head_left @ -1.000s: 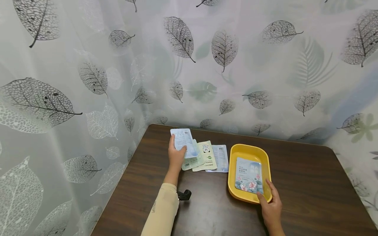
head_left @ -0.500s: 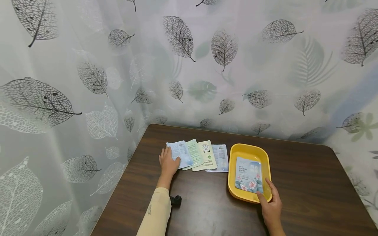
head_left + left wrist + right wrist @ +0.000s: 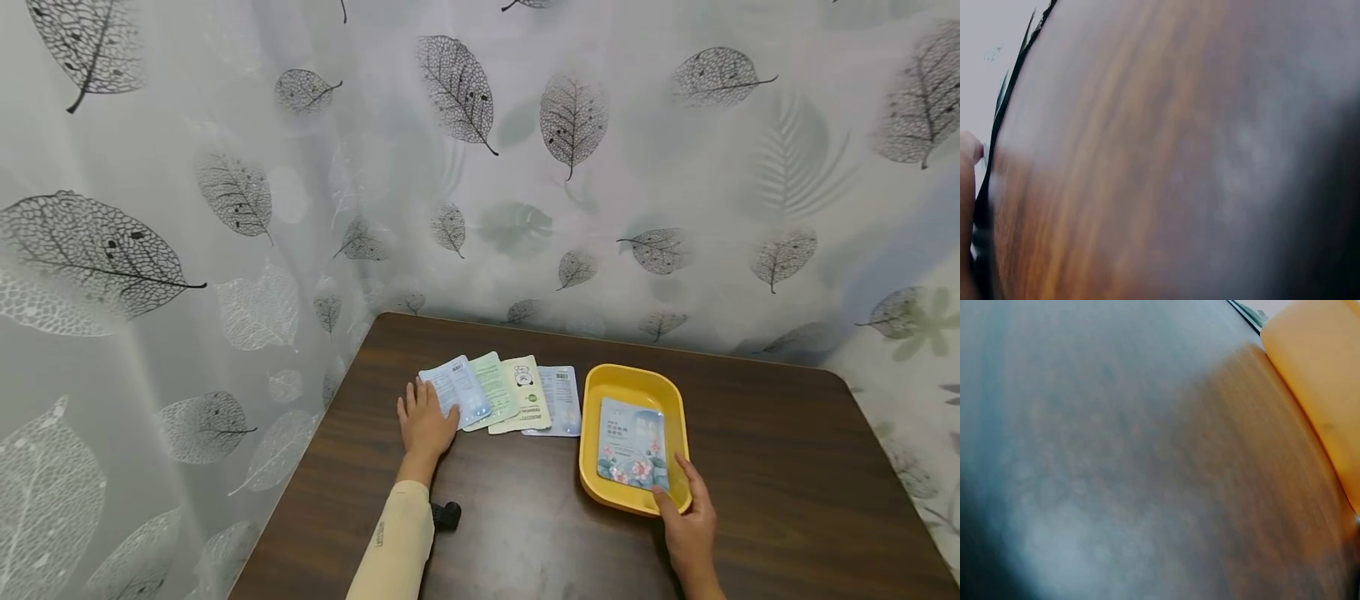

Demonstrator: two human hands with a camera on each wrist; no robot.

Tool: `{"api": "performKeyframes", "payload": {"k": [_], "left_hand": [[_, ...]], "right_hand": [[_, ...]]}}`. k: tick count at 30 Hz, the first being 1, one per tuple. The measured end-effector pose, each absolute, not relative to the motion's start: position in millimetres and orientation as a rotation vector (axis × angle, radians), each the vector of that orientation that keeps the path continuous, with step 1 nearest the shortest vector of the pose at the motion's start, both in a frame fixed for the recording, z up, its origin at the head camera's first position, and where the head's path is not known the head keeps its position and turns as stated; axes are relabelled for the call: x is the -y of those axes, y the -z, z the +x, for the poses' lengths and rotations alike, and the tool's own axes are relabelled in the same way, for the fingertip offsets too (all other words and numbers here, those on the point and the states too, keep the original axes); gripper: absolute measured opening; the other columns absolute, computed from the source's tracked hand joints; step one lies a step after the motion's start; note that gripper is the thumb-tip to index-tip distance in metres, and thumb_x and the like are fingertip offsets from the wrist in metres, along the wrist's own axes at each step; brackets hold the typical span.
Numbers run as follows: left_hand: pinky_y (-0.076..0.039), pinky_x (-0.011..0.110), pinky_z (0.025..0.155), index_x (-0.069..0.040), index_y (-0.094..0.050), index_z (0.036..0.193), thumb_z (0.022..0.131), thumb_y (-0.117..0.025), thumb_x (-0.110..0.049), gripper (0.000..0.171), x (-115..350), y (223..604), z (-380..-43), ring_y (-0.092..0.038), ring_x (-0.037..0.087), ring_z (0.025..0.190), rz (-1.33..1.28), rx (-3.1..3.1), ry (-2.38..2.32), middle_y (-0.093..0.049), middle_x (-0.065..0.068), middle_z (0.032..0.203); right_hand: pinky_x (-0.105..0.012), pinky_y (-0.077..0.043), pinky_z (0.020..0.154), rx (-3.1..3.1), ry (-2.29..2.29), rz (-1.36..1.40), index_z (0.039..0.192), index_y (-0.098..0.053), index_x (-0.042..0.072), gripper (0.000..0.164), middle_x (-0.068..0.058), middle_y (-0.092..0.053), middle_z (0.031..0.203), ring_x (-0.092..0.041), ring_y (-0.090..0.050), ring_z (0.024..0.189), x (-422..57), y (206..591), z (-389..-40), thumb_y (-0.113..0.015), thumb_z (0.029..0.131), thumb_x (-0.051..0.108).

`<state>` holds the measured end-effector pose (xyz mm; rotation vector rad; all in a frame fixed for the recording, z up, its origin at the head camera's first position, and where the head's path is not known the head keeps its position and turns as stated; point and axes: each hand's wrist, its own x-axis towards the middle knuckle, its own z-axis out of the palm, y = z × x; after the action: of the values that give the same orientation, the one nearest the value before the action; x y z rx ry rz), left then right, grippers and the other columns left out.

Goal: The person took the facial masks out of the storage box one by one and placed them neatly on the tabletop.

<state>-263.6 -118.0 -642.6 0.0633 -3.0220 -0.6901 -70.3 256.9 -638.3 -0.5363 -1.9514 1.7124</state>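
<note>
In the head view, my left hand [image 3: 426, 425] lies with its fingers spread at the left end of a row of flat sheet mask packets. Its fingertips and thumb touch the near left edge of a light-blue packet [image 3: 457, 392]. That packet overlaps a green packet [image 3: 495, 390], which partly covers a cream packet with a panda print [image 3: 527, 396]. Another blue packet [image 3: 560, 402] ends the row on the right. My right hand [image 3: 690, 529] grips the near right corner of a yellow tray [image 3: 632, 379], thumb on the rim. A blue packet with pink flowers [image 3: 632, 446] lies inside it.
The brown wooden table [image 3: 787, 467] has rounded far corners. A leaf-printed curtain [image 3: 517, 192] hangs behind it and along its left side. A black wrist camera [image 3: 447, 515] sits by the left sleeve [image 3: 393, 542]. Both wrist views show mostly blurred tabletop.
The light-blue packet, earlier held raised over the row, now lies flat at its left end. My left hand has moved left and down and loosened its hold. The right hand stays on the tray.
</note>
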Motion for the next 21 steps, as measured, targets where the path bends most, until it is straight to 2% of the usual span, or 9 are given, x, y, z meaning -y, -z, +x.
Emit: {"api": "performKeyframes", "payload": {"k": [5,10,13,17,21], "left_hand": [[-0.004,0.059,0.127,0.001,-0.027,0.160,0.098,-0.051,-0.050,0.084,117.9,647.6,-264.1,-0.007,0.038,0.160,0.090,3.030,0.639,-0.013,0.022,0.171],[-0.003,0.058,0.128,0.000,-0.024,0.161,0.099,-0.046,-0.052,0.084,118.4,649.1,-264.9,-0.003,0.038,0.160,0.089,3.057,0.596,-0.008,0.025,0.171],[-0.004,0.059,0.127,0.001,-0.025,0.161,0.099,-0.046,-0.052,0.083,117.9,646.3,-263.9,-0.005,0.039,0.160,0.086,3.053,0.603,-0.009,0.026,0.170],[-0.006,0.059,0.127,0.001,-0.026,0.160,0.100,-0.047,-0.051,0.082,116.7,643.4,-263.3,-0.007,0.040,0.160,0.090,3.049,0.600,-0.010,0.026,0.170],[-0.002,0.058,0.128,0.000,-0.024,0.161,0.101,-0.044,-0.051,0.081,115.3,645.4,-265.2,-0.004,0.038,0.160,0.095,3.064,0.599,-0.008,0.024,0.171]], "right_hand": [[-0.003,-0.047,0.081,1.988,-1.681,-0.543,0.150,-0.050,0.006,0.062,0.010,-0.051,0.140,-0.001,-0.057,0.112,-256.0,639.1,-70.0,-0.066,0.092,-0.007],[-0.002,-0.047,0.081,1.965,-1.695,-0.514,0.151,-0.049,0.005,0.062,-0.003,-0.050,0.146,-0.001,-0.057,0.112,-255.7,639.3,-69.6,-0.066,0.092,-0.008],[-0.002,-0.047,0.081,1.949,-1.707,-0.505,0.150,-0.049,0.004,0.062,-0.006,-0.050,0.146,-0.001,-0.057,0.112,-255.5,638.3,-69.3,-0.065,0.092,-0.009],[-0.003,-0.048,0.081,1.968,-1.689,-0.524,0.150,-0.049,0.004,0.062,0.005,-0.051,0.141,-0.002,-0.058,0.112,-255.3,637.6,-69.7,-0.065,0.092,-0.010],[-0.002,-0.047,0.082,1.983,-1.667,-0.533,0.150,-0.050,0.005,0.061,0.011,-0.050,0.141,-0.003,-0.057,0.115,-255.5,637.7,-69.9,-0.064,0.092,-0.009]]}}
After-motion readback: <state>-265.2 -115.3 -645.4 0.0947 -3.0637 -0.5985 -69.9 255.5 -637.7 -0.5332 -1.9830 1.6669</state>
